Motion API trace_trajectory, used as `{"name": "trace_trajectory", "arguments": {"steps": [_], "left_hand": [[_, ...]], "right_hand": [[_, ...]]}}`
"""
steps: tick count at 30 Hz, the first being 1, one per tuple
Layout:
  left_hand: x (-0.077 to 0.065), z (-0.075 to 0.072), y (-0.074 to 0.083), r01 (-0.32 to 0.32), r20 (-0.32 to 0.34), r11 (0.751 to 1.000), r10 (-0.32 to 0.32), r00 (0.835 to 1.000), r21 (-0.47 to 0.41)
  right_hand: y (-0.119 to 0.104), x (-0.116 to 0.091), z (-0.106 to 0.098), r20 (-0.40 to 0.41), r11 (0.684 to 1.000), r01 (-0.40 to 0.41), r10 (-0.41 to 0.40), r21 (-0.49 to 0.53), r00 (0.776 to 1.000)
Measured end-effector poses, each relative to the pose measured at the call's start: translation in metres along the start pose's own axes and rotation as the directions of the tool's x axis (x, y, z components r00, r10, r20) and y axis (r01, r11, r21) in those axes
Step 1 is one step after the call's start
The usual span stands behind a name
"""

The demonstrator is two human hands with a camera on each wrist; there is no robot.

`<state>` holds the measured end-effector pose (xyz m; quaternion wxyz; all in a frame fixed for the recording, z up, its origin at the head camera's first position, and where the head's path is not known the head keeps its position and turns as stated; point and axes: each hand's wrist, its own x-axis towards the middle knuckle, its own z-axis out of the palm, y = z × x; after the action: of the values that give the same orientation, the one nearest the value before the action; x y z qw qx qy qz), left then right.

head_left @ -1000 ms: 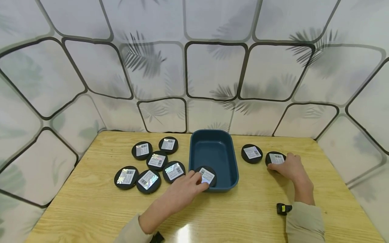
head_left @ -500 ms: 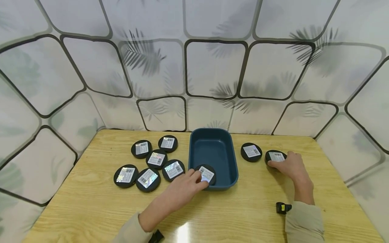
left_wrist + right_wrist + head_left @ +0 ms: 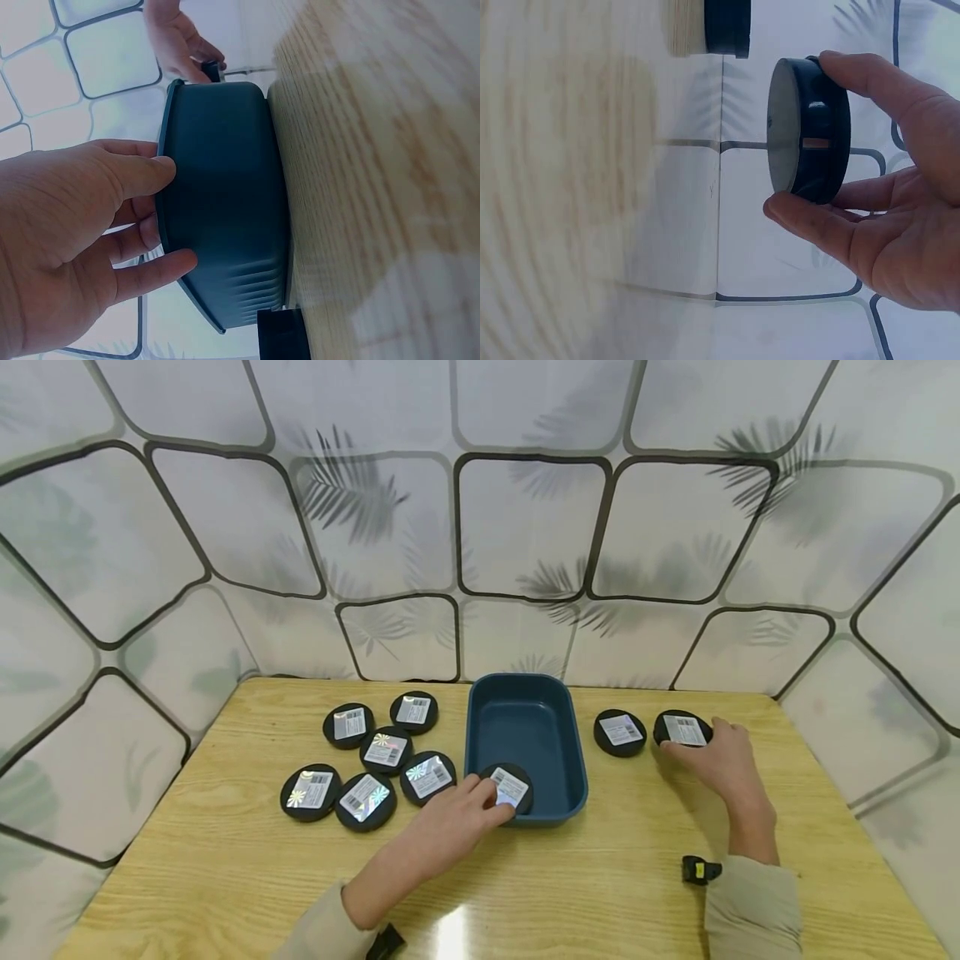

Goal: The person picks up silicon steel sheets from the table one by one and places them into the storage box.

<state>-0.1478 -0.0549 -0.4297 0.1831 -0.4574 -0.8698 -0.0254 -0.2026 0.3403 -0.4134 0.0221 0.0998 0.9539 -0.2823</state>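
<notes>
Six black discs (image 3: 386, 751) lie left of and beyond the left hand (image 3: 453, 825), whose bent, slightly parted fingers reach over the rim of a blue bin (image 3: 528, 735) at a labelled disc (image 3: 510, 783); whether they grip it, I cannot tell. Just left of the right hand (image 3: 726, 766) is a lone disc (image 3: 619, 733) on the table (image 3: 600, 885), and between its thumb and fingers, spread to the rim, that hand pinches a further disc (image 3: 682, 728) clear of the wood.

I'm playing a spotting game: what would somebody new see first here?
Probably the dark blue tub in the middle, with the left hand at its near rim. Next might be six labelled black discs left of the tub on the wooden table. At the right, the right hand holds another disc above the table.
</notes>
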Motion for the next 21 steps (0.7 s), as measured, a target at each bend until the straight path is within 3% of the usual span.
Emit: {"name": "trace_trajectory", "arguments": {"steps": [7, 21], "left_hand": [[0.000, -0.001, 0.000, 0.001, 0.001, 1.000, -0.001, 1.000, -0.008], [0.001, -0.001, 0.000, 0.003, 0.003, 1.000, -0.003, 1.000, -0.016]], "right_hand": [[-0.005, -0.001, 0.000, -0.059, 0.999, 0.046, -0.044, 0.029, 0.997], [-0.017, -0.006, 0.000, -0.088, 0.995, 0.080, -0.074, 0.066, 0.993]]}}
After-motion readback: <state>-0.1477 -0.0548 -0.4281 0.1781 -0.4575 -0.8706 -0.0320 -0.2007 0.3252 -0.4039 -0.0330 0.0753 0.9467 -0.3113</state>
